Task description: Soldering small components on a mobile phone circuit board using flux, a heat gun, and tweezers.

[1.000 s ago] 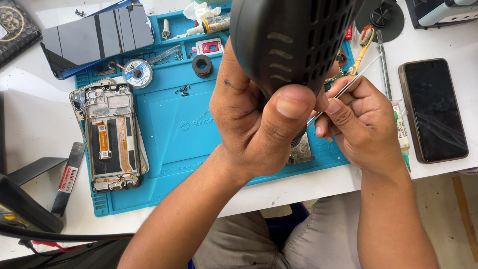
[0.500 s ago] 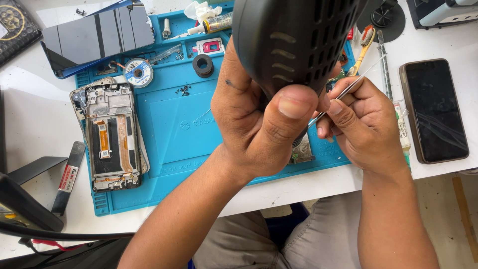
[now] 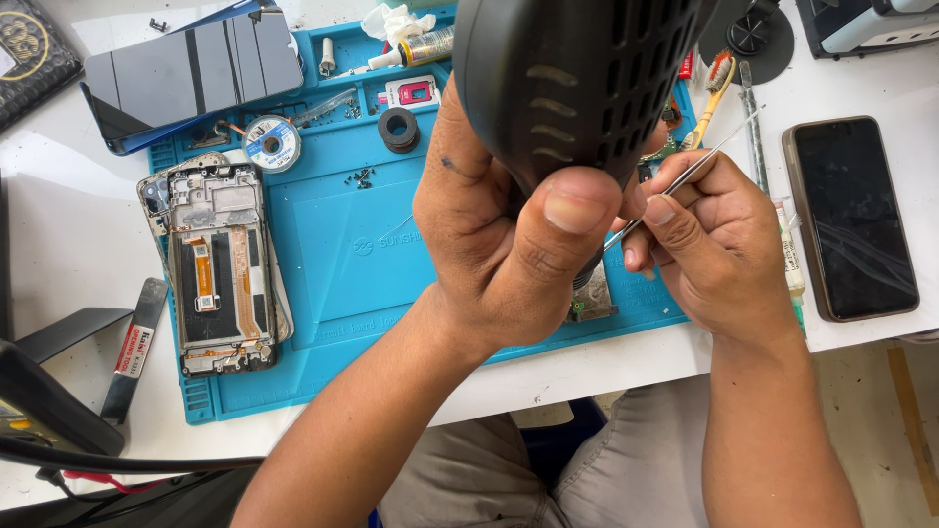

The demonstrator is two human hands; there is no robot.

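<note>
Hot-air gun (image 3: pixel 577 88) gripped by L hand (image 3: pixel 499 244); tweezers (image 3: pixel 685 176) pinched in R hand (image 3: pixel 724 244), tips angled down-left under nozzle

— What does the work rest on?
— A smooth white tabletop (image 3: pixel 68 225), lit brightly and evenly, with only soft shadows.

— And what covers it?
— A blue rubbery work mat with moulded compartments (image 3: pixel 333 293) lies across the middle, its front edge near the tabletop's front edge.

— What shows beyond the tabletop?
— A strip of pale, speckled floor (image 3: pixel 880 411) at the lower right, crossed by a light wooden strip (image 3: pixel 910 411). Below the front edge, part of a dark blue seat (image 3: pixel 558 440) is visible.

— Any walls or windows?
— None are in view; the camera looks straight down, so the light's source cannot be told.
</note>
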